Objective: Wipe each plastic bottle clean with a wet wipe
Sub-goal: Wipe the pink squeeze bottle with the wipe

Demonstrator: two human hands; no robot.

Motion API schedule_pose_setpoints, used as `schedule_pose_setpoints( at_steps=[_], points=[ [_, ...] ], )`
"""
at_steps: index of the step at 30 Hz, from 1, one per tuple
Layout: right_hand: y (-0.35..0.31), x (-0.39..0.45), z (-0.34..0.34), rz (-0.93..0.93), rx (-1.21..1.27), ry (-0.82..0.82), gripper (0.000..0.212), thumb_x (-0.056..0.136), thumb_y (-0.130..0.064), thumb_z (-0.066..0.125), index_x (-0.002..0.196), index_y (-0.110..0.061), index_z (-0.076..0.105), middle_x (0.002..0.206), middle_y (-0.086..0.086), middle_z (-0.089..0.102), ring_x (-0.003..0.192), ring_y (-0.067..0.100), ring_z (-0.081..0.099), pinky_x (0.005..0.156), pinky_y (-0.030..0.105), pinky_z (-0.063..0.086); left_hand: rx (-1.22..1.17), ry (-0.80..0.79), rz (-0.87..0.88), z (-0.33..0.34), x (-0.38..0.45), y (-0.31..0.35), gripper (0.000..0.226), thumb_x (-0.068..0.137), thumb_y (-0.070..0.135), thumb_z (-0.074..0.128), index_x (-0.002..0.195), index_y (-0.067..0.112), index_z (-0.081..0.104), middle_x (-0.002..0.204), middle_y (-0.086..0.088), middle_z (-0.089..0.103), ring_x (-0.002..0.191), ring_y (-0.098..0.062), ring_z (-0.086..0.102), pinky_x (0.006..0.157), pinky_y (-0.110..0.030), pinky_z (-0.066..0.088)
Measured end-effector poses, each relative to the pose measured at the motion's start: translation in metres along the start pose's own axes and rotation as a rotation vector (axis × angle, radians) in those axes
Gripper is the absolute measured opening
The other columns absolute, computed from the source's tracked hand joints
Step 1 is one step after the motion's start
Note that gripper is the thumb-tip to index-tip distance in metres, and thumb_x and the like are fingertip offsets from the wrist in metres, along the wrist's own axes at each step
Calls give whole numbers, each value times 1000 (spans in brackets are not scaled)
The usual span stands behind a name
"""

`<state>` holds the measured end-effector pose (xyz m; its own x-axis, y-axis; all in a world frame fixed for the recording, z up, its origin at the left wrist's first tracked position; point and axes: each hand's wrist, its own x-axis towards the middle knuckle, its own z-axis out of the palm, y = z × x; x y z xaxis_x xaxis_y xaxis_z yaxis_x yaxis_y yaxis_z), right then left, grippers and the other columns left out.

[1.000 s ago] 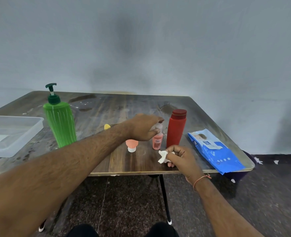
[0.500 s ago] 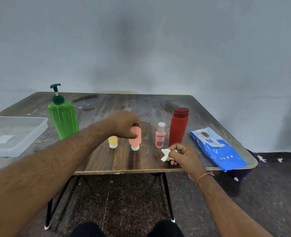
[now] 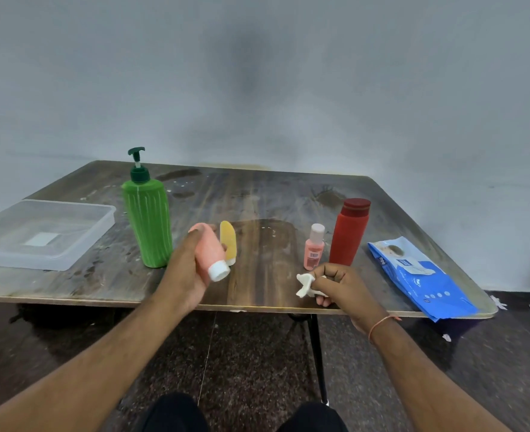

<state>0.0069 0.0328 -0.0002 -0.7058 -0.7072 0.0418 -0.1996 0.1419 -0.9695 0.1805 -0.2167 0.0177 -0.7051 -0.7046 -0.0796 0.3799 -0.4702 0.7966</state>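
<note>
- Over wooden table [image 3: 267,194] front edge: left hand [image 3: 185,269] grips peach squeeze tube, white cap [image 3: 209,252], lifted.
- Right hand [image 3: 340,283] clenches crumpled white wet wipe [image 3: 305,285].
- Step: tube picked up; next likely bring wipe onto tube.

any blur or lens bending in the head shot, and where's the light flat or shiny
Head view: the pink tube in the left hand is slightly motion-blurred; the green pump bottle and red bottle lean outward from wide-angle distortion; the light is soft and flat, with a dull sheen on the wet patch of the table.
</note>
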Motion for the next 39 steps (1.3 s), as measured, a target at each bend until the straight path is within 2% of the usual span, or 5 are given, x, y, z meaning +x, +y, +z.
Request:
schedule_pose_setpoints(
  at_steps=[10,17,24,28,39],
  points=[
    [-19,13,84,-3,106,-185,10,100,-8,71,103,-11,79,75,8,73,59,13,63,54,23,55,-72,9,-3,-19,10,-18,46,110,47,35,116,12,65,93,-9,68,80,-25,68,67,-39,57],
    [-21,31,133,-64,128,24,10,97,-23,79,106,-23,81,85,17,74,63,14,61,51,27,54,45,-29,-50,-13,10,-20,58,113,44,22,127,9,66,99,-13,72,89,-24,69,83,-40,56],
    [-13,46,147,-388,-291,146,10,92,-29,84,101,-29,84,91,-18,77,81,1,68,71,14,50,116,-84,-54,-17,9,-23,58,114,42,19,132,12,65,110,-19,75,97,-25,74,80,-36,61],
    [-10,41,144,-609,-374,103,14,83,-15,90,95,-20,84,93,-16,76,86,-5,69,73,7,47,114,-70,-24,-21,13,-26,55,114,41,23,124,13,69,102,-11,70,90,-23,68,82,-39,58],
    [-7,40,150,-628,-333,92,15,83,-19,89,97,-20,85,97,-15,76,88,1,71,70,11,49,144,-95,-29,-22,18,-27,55,113,40,23,124,12,69,99,-9,65,84,-18,64,81,-38,56]
  ],
)
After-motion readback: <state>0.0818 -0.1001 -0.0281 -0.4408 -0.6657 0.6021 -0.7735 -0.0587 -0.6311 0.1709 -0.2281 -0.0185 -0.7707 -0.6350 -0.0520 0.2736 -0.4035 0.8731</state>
